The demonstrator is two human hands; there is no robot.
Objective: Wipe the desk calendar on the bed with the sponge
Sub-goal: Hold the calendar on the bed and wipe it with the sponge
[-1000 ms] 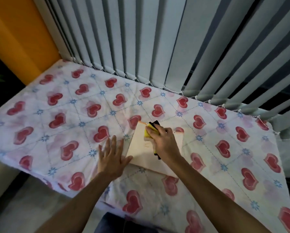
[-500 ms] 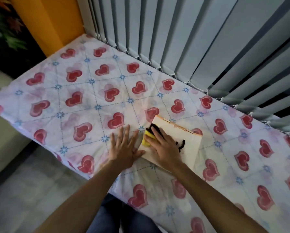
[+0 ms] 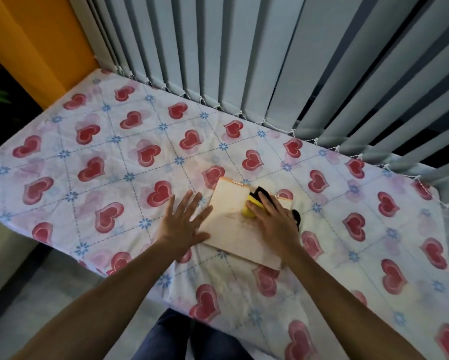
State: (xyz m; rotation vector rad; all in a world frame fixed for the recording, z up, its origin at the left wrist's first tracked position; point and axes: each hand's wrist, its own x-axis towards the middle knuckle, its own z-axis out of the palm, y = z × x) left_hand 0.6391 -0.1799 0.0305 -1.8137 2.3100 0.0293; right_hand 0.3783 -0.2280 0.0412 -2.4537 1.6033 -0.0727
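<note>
— Clamped over the sponge (image 3: 252, 205), that's how the right hand (image 3: 275, 222) looks to me — fingers curled down across the top, pressing the yellow block onto the page, with a dark layer of it poking out past the fingertips.

— And the left hand (image 3: 183, 224)?

— Holds nothing. It lies flat and spread, palm down on the bedsheet (image 3: 101, 165), thumb and the side of the palm touching the near left edge of the desk calendar (image 3: 231, 229). I'd say it is bracing the thing so it doesn't skid on the soft cover.

— So where does the job stand?

— Under way, by my reading. Sponge and page are in contact around the middle of the calendar, a little toward its far half. There's a faint greyish smudge on the page just beside the sponge, on the near side, so I'd judge that patch hasn't come clean yet. The strip nearest the person and the right side under the arm — I can't tell if either has been covered.

— What's the calendar like?

— Pale, cream-coloured, lying flat on the bed, turned at an angle to the mattress edge. Its far edge carries an orange band and a wire spiral binding (image 3: 240, 183). No print that I can read.

— Beyond it?

— More heart-patterned sheet, then grey vertical blinds (image 3: 270, 61) along the far side and an orange wall (image 3: 36, 48) at the left corner.
</note>
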